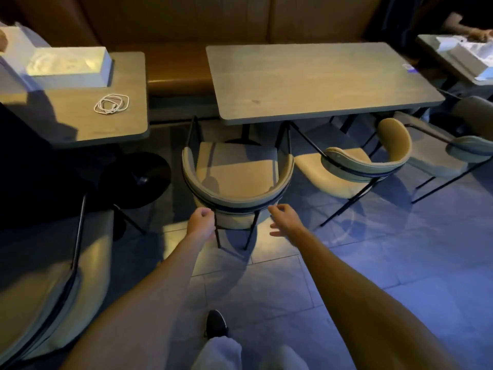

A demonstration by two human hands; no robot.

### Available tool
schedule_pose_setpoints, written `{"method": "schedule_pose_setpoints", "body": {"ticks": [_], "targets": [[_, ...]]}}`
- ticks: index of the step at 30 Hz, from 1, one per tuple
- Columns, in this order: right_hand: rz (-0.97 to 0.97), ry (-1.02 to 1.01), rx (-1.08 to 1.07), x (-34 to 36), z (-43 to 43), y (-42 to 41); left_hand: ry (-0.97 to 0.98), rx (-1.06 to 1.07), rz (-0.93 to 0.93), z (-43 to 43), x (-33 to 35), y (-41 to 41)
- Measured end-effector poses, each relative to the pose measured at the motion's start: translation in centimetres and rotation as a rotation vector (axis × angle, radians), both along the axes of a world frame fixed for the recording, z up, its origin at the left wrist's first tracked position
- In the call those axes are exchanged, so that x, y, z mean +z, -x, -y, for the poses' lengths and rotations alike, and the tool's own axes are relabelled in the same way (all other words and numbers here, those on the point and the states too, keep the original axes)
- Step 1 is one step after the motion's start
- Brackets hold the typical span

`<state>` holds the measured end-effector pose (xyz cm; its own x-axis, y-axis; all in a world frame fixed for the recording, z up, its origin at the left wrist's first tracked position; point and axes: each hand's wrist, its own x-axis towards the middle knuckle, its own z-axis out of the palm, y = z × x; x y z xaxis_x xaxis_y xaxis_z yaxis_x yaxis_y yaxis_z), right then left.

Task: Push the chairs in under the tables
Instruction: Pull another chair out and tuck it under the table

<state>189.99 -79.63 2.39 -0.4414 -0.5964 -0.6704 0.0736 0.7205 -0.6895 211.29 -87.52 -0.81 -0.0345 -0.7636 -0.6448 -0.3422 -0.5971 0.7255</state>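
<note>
The left hand had its fingers curled loosely inward at the left end of the curved backrest of the nearest chair, seeming just to touch it; whether they actually gripped it could not be told. The right hand hung just short of the backrest's right end, fingers spread and parted, holding nothing.

That chair stood at the left end of the long table, with only the front of its seat reaching the table edge. A second chair stood beside it, turned at an angle. A third chair stood at the far right, and a fourth chair sat close at the lower left.

Three tables showed: the long one, the left table carrying a white box and a coiled cable, and the right table, only partly seen. A brown bench ran behind them. The floor was grey tile, dimly lit.
</note>
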Motion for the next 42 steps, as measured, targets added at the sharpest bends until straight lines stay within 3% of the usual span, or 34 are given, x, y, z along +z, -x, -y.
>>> {"method": "schedule_pose_setpoints", "body": {"ticks": [11,18,31,42], "targets": [[0.212,-0.089,-0.251,-5.3,8.7,0.2,-0.211,0.218,-0.103,8.4,-3.4,1.5],[0.204,-0.184,-0.301,-10.3,11.5,2.3,-0.330,0.349,-0.188,10.4,-6.6,4.8],[0.285,-0.176,-0.350,-14.9,13.5,5.6,-0.216,0.514,-0.092,10.9,-9.7,9.6],[0.193,-0.179,-0.302,-16.1,12.1,8.0,-0.236,0.500,-0.049,8.4,-9.3,11.7]]}}
